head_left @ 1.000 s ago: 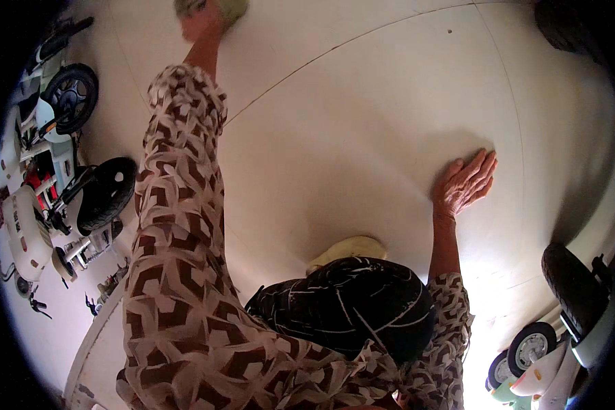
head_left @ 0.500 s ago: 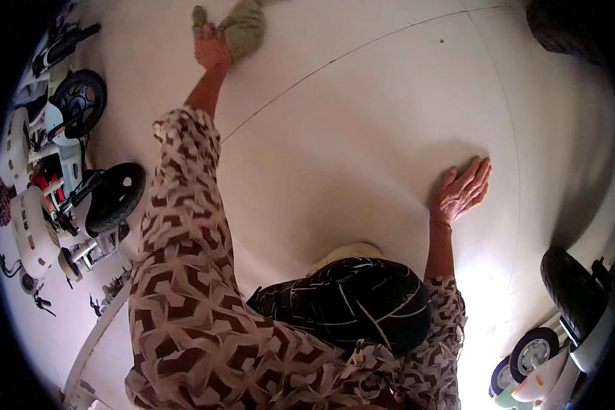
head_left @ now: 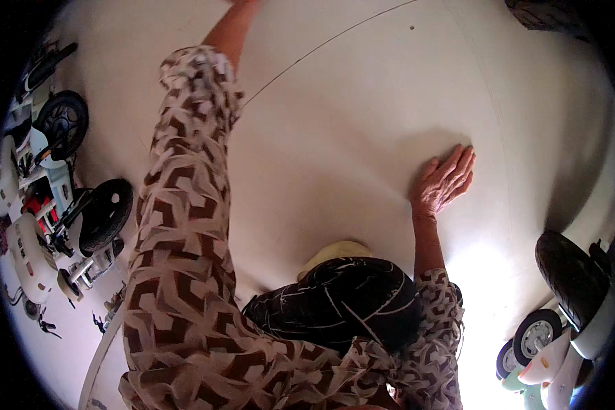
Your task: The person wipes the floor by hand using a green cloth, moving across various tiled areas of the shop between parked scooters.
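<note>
My left arm [head_left: 229,34], in a brown-and-white patterned sleeve, stretches far forward over the pale floor. Only the wrist and the heel of my left hand [head_left: 244,3] show at the top edge; its fingers and anything in them are cut off. My right hand [head_left: 443,183] lies flat on the floor to the right, palm down, fingers stretched out, holding nothing. Dark trousers with pale lines [head_left: 342,301] cover my bent leg between the arms. Beyond it a pale yellow rounded thing [head_left: 338,254] touches the floor.
Several scooters stand along the left, with a black front wheel [head_left: 106,215] and a white body [head_left: 31,256]. At the right are a tyre [head_left: 570,277] and a smaller wheel [head_left: 536,336]. Another dark tyre [head_left: 543,15] is at the far right. A thin line [head_left: 321,44] crosses the floor.
My left hand, earlier in view with a grey-green cloth, has reached forward past the top edge; the cloth is out of view. My right hand stays flat, appearing slightly further left.
</note>
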A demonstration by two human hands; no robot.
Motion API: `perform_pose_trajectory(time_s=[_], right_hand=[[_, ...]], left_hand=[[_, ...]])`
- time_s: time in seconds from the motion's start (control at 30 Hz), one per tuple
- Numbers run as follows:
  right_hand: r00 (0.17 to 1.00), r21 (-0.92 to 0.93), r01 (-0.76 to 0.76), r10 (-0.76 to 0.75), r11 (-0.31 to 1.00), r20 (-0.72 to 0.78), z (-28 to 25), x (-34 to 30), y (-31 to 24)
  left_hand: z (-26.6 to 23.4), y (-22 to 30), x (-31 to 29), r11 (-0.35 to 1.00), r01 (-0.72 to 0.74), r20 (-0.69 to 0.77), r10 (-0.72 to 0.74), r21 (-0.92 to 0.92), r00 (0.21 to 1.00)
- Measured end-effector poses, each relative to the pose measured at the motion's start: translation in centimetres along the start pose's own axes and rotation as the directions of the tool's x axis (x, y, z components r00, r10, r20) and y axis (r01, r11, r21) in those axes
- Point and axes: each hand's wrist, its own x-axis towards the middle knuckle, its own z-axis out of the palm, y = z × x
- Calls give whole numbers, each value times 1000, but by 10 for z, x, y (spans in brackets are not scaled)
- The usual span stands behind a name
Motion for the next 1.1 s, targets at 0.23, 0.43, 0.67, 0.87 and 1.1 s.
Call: perform_pose_trajectory(time_s=[0.23,0.43,0.67,0.87,1.1], right_hand=[[1000,38,-3,4,999,-6,-9,-1,5],[1000,67,-12,12,998,2,-5,9,17],[999,62,-31,33,998,-27,-6,10,25],[999,201,50,-52,978,3,-22,9,10],[1000,172,-21,21,985,-3,-23,8,24]], left_hand=[[11,231,-88,877,-452,-178,424,-165,888],[-2,336,-217,775,-525,64,579,-352,812],[4,352,-213,604,-678,53,762,-420,645],[39,312,-121,677,-597,170,711,-431,683],[27,196,-15,857,-505,-139,491,-100,860]])
